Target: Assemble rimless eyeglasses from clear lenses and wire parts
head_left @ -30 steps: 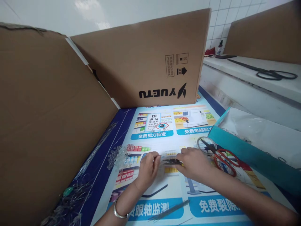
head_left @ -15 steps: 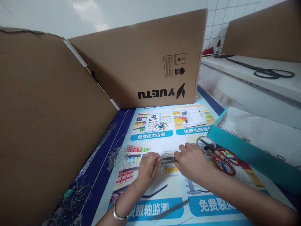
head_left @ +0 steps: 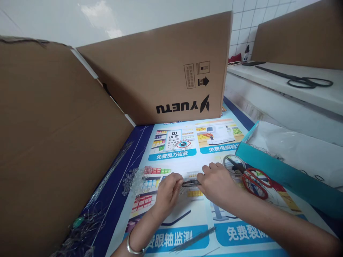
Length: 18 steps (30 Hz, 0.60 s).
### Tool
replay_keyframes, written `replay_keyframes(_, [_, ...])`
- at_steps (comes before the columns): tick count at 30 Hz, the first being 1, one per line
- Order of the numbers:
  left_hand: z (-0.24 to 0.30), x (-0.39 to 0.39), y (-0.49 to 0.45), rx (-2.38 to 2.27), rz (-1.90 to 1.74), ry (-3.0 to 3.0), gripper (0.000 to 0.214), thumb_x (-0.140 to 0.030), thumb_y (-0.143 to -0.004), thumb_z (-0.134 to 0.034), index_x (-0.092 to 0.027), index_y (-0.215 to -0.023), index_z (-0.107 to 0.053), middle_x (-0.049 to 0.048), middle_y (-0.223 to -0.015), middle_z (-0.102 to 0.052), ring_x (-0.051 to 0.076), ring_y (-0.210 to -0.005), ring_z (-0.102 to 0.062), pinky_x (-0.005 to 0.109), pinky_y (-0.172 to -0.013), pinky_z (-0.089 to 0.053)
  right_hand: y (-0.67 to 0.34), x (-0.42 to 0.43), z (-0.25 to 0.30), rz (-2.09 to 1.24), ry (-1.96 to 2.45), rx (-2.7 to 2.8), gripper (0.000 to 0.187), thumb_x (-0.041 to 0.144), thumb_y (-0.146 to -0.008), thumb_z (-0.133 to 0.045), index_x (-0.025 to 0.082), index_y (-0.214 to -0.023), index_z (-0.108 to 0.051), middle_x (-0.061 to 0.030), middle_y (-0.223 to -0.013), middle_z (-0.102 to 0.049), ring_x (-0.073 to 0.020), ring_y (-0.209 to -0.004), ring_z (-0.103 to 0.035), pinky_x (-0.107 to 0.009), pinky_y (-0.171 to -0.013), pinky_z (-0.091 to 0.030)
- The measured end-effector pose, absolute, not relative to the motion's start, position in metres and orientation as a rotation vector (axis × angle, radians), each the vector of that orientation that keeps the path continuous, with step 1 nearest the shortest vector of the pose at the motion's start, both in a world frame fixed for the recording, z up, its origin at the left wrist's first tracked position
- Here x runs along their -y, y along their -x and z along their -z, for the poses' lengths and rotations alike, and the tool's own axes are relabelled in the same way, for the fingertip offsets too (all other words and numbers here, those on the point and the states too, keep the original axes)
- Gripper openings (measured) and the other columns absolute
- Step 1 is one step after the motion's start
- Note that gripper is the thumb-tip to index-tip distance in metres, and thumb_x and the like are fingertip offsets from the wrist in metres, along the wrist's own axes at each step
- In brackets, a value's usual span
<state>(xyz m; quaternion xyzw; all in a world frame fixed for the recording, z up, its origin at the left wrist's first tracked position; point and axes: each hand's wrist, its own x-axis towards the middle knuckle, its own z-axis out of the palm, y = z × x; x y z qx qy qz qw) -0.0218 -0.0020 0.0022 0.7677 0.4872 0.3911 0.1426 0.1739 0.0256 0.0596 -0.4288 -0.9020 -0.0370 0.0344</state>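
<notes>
My right hand [head_left: 216, 181] is closed around a pair of pliers [head_left: 189, 183], whose dark jaws point left. Fingers pinched together, my left hand [head_left: 169, 188] meets the tips of the jaws; what it pinches is too small to make out, perhaps a thin wire or bead. Left of that hand lies a pile of clear beads [head_left: 134, 181] on the printed sheet. A bundle of thin grey wires [head_left: 193, 239] rests in front, nearer to me. Red-handled scissors [head_left: 255, 182] lie beside my right forearm, their blades across a round wire coil [head_left: 232, 162].
Cardboard panels [head_left: 128, 78] stand along the left and back. At right is a teal box [head_left: 278, 171] with a plastic bag and small rings inside. Large black scissors [head_left: 302, 79] lie on the white ledge. Tangled clear pieces [head_left: 83, 232] and long thin strips [head_left: 109, 175] line the left edge.
The view has shifted very slightly. Both hands stay together at the pliers; the jaws look turned a little, and the clear bead hanging beneath them no longer shows distinctly.
</notes>
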Motion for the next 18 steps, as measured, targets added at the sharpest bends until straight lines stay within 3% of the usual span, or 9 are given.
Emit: replay_keyframes(18, [0.0008, 0.0018, 0.0214, -1.379, -1.108, -2.133, 0.011, -0.019, -0.09, -0.038, -0.02, -0.087, -0.049, 0.0018, -0.074, -0.055, 0.014, -0.067, -0.052, 0.026, -0.063, -0.04, -0.1735, -0.0223, -0.0643, 0.037, 1.357, 2.796, 0.019, 0.033, -0.08, -0.054, 0.017, -0.083, -0.064, -0.0097, -0.081, -0.061, -0.0241, -0.078, -0.054, -0.033, -0.064, -0.033])
